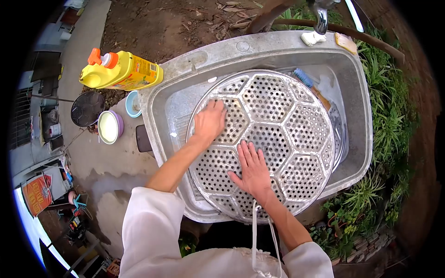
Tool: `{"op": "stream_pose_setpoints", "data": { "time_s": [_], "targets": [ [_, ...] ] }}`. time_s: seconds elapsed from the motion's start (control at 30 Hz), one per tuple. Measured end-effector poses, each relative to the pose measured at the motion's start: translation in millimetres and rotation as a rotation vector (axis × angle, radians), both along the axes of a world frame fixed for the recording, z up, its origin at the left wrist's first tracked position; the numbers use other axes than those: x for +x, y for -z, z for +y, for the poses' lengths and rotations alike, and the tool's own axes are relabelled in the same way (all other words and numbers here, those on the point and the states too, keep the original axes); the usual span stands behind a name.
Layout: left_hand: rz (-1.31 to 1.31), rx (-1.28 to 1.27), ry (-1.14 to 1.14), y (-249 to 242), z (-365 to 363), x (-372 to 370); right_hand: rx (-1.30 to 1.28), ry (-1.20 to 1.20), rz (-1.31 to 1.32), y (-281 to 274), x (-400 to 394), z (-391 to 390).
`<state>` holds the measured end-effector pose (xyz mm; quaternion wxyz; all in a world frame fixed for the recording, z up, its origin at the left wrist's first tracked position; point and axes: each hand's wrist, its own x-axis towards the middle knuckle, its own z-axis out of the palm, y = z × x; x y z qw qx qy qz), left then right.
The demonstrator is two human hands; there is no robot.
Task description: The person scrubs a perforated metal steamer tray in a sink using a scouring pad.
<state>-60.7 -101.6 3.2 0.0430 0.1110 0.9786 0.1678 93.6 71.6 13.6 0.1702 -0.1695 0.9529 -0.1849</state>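
A large round metal steamer tray (269,98), punched with holes in hexagon panels, lies across the stone sink (354,106) and overhangs its near rim. My left hand (211,121) is on the tray's left part, its fingers bent and pressed together; whatever may be under them is hidden. Flat on the tray near its middle rests my right hand (252,171), fingers stretched out and holding nothing. Beyond the tray's far right edge, a brush with blue bristles (303,77) and a wooden handle lies in the sink.
A yellow detergent jug (127,72) with an orange pump stands at the sink's left corner. The tap (321,18) hangs over the far rim, near a white cloth (313,38) and a yellowish sponge (346,43). Basins (110,127) sit on the ground at left; plants (387,106) grow at right.
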Motion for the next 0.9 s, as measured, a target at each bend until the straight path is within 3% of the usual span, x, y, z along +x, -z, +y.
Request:
{"op": "stream_pose_setpoints", "data": {
  "time_s": [0.07, 0.17, 0.23, 0.33, 0.4, 0.47, 0.5, 0.6, 0.67, 0.73, 0.87, 0.9],
  "targets": [
    [-0.072, 0.078, 0.181, -11.7, -9.2, 59.8, -0.032, 0.005, -0.018, -3.1, -1.1, -0.8],
    [-0.098, 0.037, 0.192, 2.5, -12.3, 26.7, 0.015, -0.004, -0.044, -5.3, -2.6, -0.3],
    [0.042, -0.008, -0.045, 17.9, 5.5, -25.8, 0.022, -0.001, -0.047, -5.9, -4.0, 0.1],
    [0.104, -0.056, -0.108, 17.7, 24.6, -48.8, 0.034, 0.000, -0.045, -6.3, 2.5, -0.5],
    [0.049, 0.049, 0.114, 4.7, 15.9, -7.8, 0.016, 0.012, -0.027, -2.6, -1.5, -1.2],
    [-0.098, 0.124, 0.253, -0.7, -0.7, 57.8, 0.019, 0.005, -0.027, -4.0, -2.5, -2.1],
    [-0.102, 0.121, 0.255, -3.0, -2.0, 55.6, 0.009, 0.007, -0.026, -4.9, -3.4, -1.5],
    [-0.007, 0.082, 0.157, 12.0, 6.5, 21.2, 0.002, 0.009, -0.033, -0.7, -2.5, 0.2],
    [0.080, -0.002, -0.088, 19.3, 31.7, -32.1, -0.033, 0.017, -0.014, 0.9, -2.6, -0.9],
    [0.107, -0.022, -0.115, 21.2, 44.0, -35.0, -0.040, 0.036, -0.012, -2.0, 2.2, -1.6],
    [0.037, 0.084, 0.269, -5.0, 30.9, 48.3, -0.005, 0.017, -0.001, -4.4, -4.2, -2.5],
    [0.041, 0.077, 0.268, -6.7, 26.7, 43.7, -0.016, 0.020, -0.006, -5.0, -4.9, -1.9]
  ]
}}
